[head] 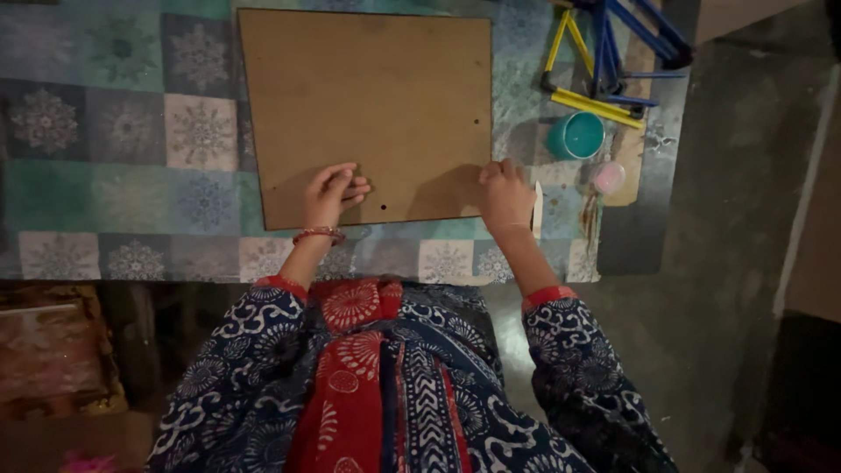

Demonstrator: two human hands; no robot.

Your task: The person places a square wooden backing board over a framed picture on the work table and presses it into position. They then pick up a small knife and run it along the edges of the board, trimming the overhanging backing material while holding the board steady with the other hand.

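A square brown board (pixel 368 105) lies flat on a table covered with a patterned blue-green cloth (pixel 114 131). My left hand (pixel 331 193) rests on the board's near edge, fingers curled and touching the surface; a red bangle sits on that wrist. At the board's near right corner my right hand (pixel 506 194) is curled over the edge. Whether either hand grips the board or just rests on it is unclear. Two small holes show in the board, one near my left hand.
Right of the board stand a teal cup (pixel 575 135), a small pink-lidded pot (pixel 608 177), a pale stick (pixel 538 208), and a pile of yellow and blue rods (pixel 613 52). The table's near edge runs just below my hands. Dark floor lies to the right.
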